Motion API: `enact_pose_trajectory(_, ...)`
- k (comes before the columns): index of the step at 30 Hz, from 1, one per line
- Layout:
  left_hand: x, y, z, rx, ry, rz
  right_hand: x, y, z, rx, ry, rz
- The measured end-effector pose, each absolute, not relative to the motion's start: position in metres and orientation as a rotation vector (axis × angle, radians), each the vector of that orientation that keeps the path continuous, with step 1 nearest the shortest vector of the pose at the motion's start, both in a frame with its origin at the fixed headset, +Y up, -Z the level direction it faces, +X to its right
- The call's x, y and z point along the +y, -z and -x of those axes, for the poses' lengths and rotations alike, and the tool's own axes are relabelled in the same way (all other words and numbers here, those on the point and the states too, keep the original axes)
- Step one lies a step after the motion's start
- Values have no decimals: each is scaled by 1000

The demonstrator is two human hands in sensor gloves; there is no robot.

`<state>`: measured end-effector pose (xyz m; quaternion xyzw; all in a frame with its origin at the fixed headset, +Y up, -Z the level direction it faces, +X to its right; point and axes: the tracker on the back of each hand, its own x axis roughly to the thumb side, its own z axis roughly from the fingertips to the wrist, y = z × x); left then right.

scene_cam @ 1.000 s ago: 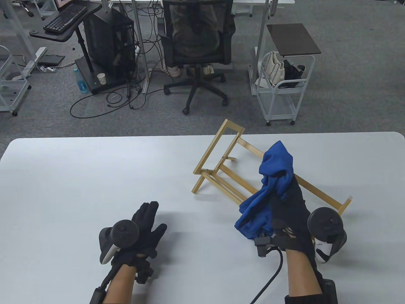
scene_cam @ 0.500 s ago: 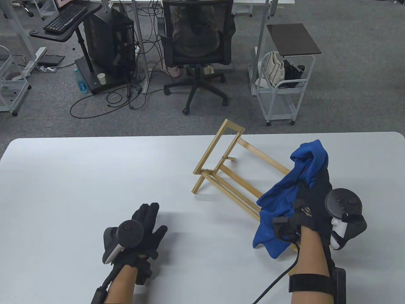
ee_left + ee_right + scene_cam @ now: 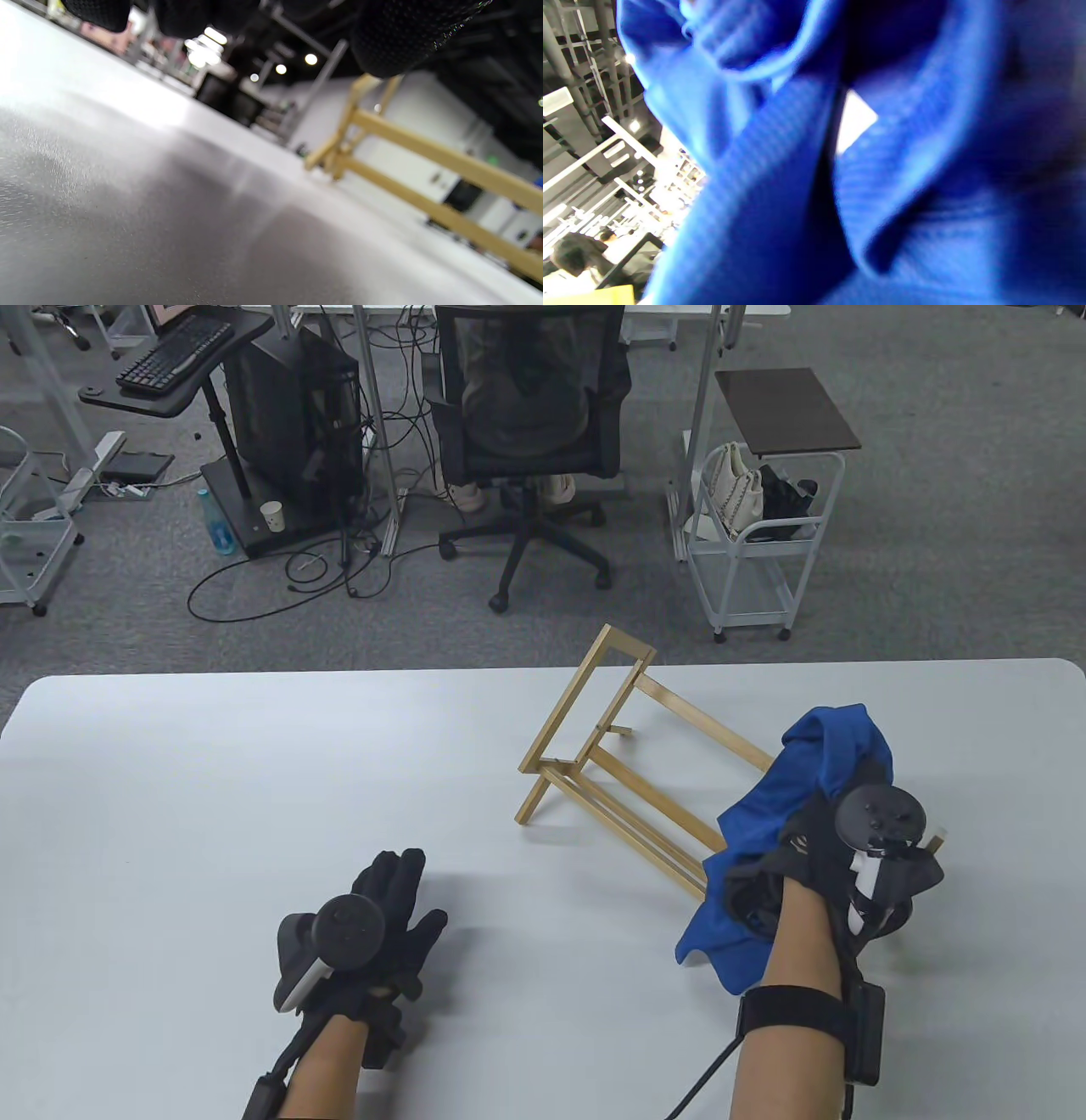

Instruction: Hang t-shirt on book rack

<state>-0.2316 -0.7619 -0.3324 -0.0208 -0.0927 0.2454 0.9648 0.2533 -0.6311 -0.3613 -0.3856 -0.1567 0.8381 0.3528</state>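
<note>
Bunched, t-shirt (image 3: 755,823) sits in right hand's (image 3: 836,848) grip over rack (image 3: 611,746).

Black gloved left hand (image 3: 386,916), bare forearms, black wrist straps

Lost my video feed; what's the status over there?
Right hand grips bunched blue t-shirt over gold metal book rack's right end. Left hand flat on white table. Nothing blocking.
</note>
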Motion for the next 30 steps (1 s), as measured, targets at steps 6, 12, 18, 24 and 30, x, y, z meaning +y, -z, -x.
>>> enact_pose_trajectory(6, -762, 332, 230, -190, -480, 44, -633, 367, -249, -397, -2284, 1098)
enact_pose_trajectory(12, -762, 332, 229, -184, -456, 48, -641, 373, -251, -209, -2427, 1252)
enact_pose_trajectory(18, -763, 332, 227, -187, -443, 49, -652, 377, -251, -67, -2432, 1246)
enact_pose_trajectory(24, -763, 332, 227, -186, -434, 56, -662, 379, -250, 28, -2409, 1201)
enact_pose_trajectory(30, -763, 332, 226, -183, -425, 59, -670, 379, -249, 54, -2408, 1177)
